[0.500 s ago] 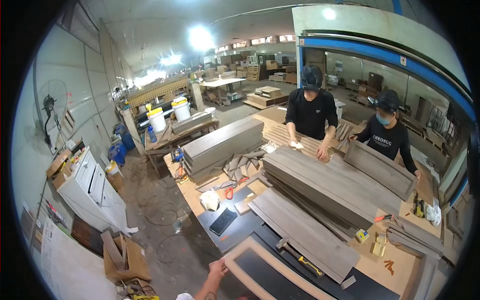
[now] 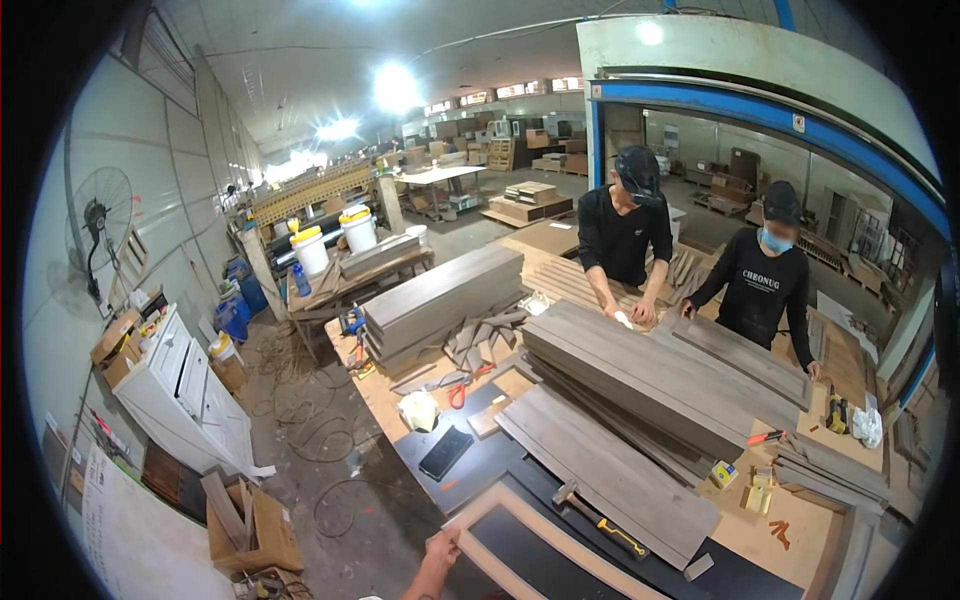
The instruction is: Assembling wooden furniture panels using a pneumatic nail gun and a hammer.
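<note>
My left hand [image 2: 441, 547] reaches in from the lower edge, its fingers closed on the near left corner of a pale wooden frame [image 2: 476, 511]. Through the frame's opening a dark surface shows, and its far end runs out of the picture. Just beyond the frame, a hammer [image 2: 598, 518] with a black and yellow handle lies beside a grey-brown wooden panel [image 2: 605, 465]. To the left of that panel is a black phone-like slab [image 2: 446, 453]. My right hand is out of sight.
A stack of long grey-brown boards [image 2: 670, 370] fills the middle of the table; another stack [image 2: 440, 300] stands far left. Two co-workers in black work across the table, one [image 2: 625, 235] at slats, one [image 2: 765, 285] at a panel. A white cabinet [image 2: 188, 390] stands left.
The frame and my left hand have shifted slightly down in the picture. The right co-worker's panel has gone from tilted up to lying flatter. The other co-worker bends further forward.
</note>
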